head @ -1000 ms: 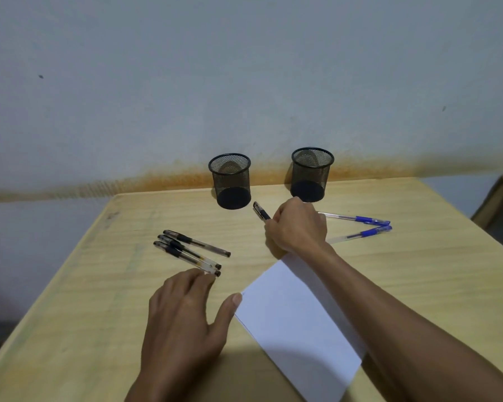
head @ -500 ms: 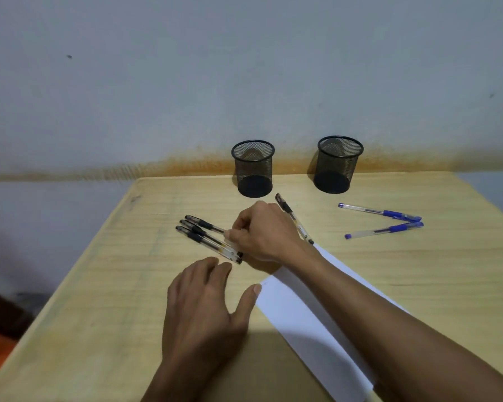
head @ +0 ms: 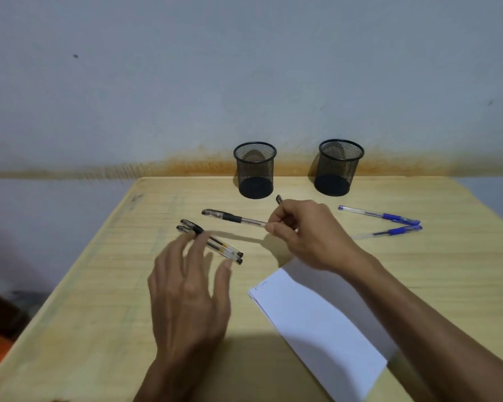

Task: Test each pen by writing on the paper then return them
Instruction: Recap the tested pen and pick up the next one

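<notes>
My right hand [head: 308, 233] pinches one end of a black pen [head: 233, 219] and holds it just above the table, over its own shadow. The tip of a second black pen [head: 278, 199] sticks out behind the same hand's fingers. Two more black pens [head: 218, 246] lie side by side on the table. My left hand [head: 189, 291] is over their near ends, fingers spread and holding nothing. The white paper [head: 317, 323] lies under my right forearm, with faint marks at its top left corner. Two blue pens [head: 384, 217] [head: 389, 232] lie to the right.
Two black mesh pen cups [head: 255, 169] [head: 339, 166] stand at the back of the wooden table [head: 99, 300], close to the wall. The table's left edge runs diagonally near my left hand.
My right hand went left to the group of three black pens and lifted one by its end, still holding the earlier pen. My left hand rose from the table toward the other two.
</notes>
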